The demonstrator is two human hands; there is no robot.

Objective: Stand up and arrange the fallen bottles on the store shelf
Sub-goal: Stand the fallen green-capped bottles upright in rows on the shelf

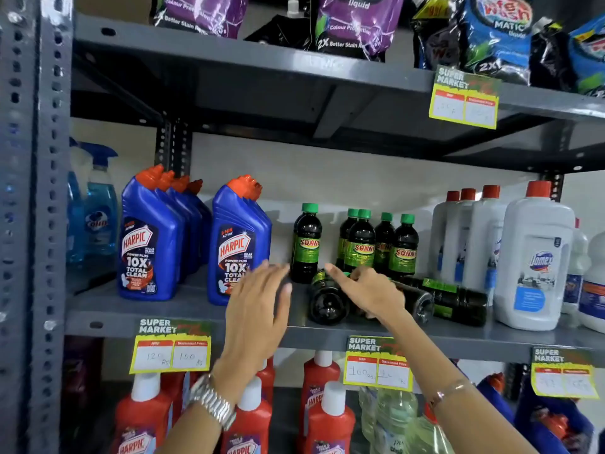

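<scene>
On the middle shelf (183, 309), several dark Sunny bottles with green caps stand upright, one (306, 244) apart on the left and a group (379, 247) to its right. In front of them lie fallen ones: one (327, 304) with its base toward me, one (420, 304) under my right hand, and one (458, 301) lying sideways. My left hand (262, 299) hovers open, fingers spread, left of the fallen bottles. My right hand (368, 290) rests over a fallen bottle, index finger stretched out and the other fingers curled. Its grip is hidden.
Blue Harpic bottles (239, 240) stand left of the Sunny bottles and white Domex bottles (533, 257) stand to the right. A grey upright post (42, 224) bounds the left side. Detergent pouches (353, 24) sit on the shelf above, red bottles (327, 417) below. Price tags (378, 365) hang from shelf edges.
</scene>
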